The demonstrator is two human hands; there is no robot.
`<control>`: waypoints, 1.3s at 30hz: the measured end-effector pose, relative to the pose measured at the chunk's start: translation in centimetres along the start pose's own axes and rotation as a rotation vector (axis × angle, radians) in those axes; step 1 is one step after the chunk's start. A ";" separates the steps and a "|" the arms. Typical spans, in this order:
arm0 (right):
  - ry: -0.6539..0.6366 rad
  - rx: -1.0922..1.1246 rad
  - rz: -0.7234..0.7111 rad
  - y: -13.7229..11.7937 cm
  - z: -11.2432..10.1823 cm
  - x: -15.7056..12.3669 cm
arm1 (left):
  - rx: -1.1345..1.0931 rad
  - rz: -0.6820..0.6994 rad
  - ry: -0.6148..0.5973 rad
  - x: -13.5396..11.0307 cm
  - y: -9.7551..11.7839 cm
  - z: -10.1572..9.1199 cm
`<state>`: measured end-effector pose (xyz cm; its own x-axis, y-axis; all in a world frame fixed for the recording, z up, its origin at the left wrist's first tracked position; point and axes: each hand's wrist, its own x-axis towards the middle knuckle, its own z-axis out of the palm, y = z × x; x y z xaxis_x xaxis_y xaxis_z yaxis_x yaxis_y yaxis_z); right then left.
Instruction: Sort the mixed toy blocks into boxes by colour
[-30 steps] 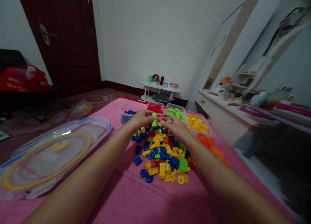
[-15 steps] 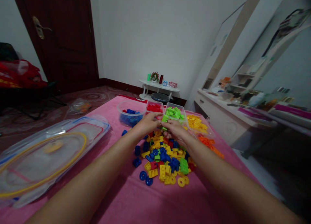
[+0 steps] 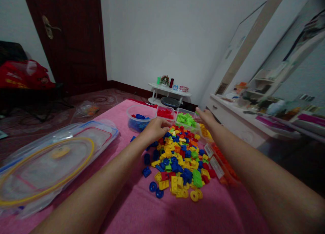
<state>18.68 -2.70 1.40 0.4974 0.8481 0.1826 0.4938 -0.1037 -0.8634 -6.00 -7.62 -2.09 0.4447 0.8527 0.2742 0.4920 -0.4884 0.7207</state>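
Two bare hands of yours reach out over the pink cloth (image 3: 122, 203), and they are apart from each other. Your left hand (image 3: 155, 128) is at the far left edge of the big pile of blocks (image 3: 180, 156), near the little box of red blocks (image 3: 173, 116). Its fingers bend in, and I can't tell if they pinch a block. Your right hand (image 3: 206, 118) is just beside the box of green blocks (image 3: 189, 127), with its fingers spread. Below it are yellow blocks (image 3: 205, 131), and orange blocks (image 3: 223, 159) lie in a clear box by your right arm.

The pile sits between your arms, all mixed up: red, blue, yellow, green and orange. Blue wheels (image 3: 159, 193) and yellow rings (image 3: 191, 196) lie at its near side. A round tub (image 3: 129, 118) with blue blocks stands past your left hand. Big see-through lids (image 3: 33, 169) lie on your left.
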 end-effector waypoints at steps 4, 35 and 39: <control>-0.044 0.046 -0.002 0.8 1.4 -2.8 | 0.055 -0.003 -0.059 -0.2 -0.1 0.0; -0.373 -0.650 -0.578 0.7 -3.4 -15.1 | 0.179 0.154 -0.211 -0.7 0.2 1.8; -0.271 -0.793 -0.663 -0.1 -3.1 -16.5 | -0.044 0.158 -0.292 -0.8 1.2 2.3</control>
<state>12.63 -18.28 -0.03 -0.1677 0.9365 0.3080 0.9790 0.1949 -0.0597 -4.09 -9.32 -2.91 0.7118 0.6748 0.1947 0.3702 -0.5961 0.7125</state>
